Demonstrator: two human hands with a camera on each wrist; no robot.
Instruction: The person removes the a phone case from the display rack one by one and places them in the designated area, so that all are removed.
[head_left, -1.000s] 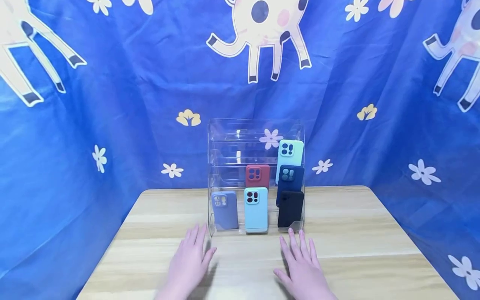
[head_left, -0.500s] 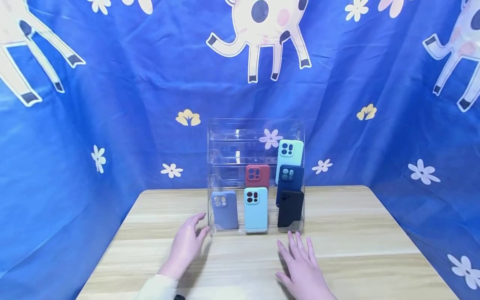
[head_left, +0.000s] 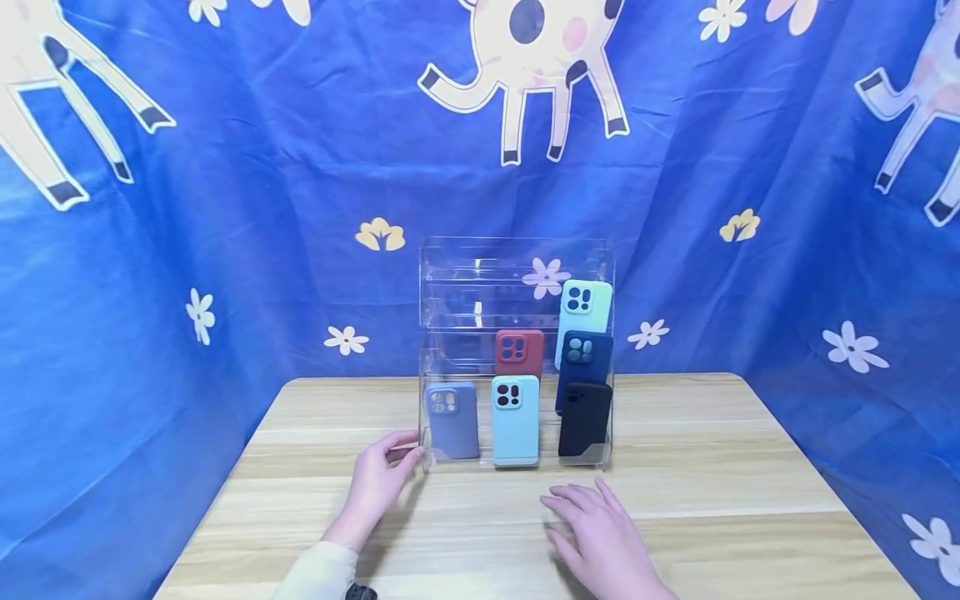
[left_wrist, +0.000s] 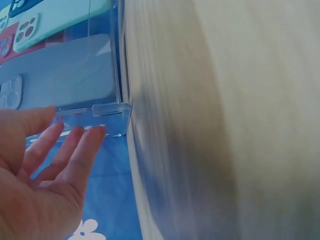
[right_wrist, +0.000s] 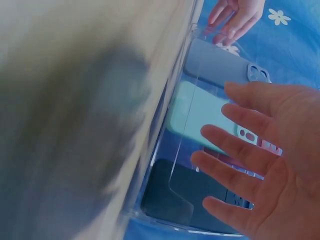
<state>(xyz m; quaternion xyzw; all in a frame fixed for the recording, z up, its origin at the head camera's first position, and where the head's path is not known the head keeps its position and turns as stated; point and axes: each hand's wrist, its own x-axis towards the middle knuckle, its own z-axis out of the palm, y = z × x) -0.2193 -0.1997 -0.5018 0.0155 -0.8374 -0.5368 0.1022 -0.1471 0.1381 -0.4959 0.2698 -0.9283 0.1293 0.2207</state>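
One clear tiered display stand (head_left: 459,331) on the bench (head_left: 697,475), phone cases (head_left: 516,429) running six-to-twelve: it's at two o'clock from the nearer left hand (head_left: 378,477), relaxed at its edge, touch unclear; eleven o'clock from the right hand (head_left: 603,535), outstretched, empty!

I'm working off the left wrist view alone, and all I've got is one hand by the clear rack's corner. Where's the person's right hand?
Observer: The head view shows the right hand over the table, in front of the right part of the clear rack.

Operator: OK. My picture cuts the rack off past the light blue case in the front row. What's at that row's far end?

Observer: A black phone case, in the right column with a dark blue case rising behind it.
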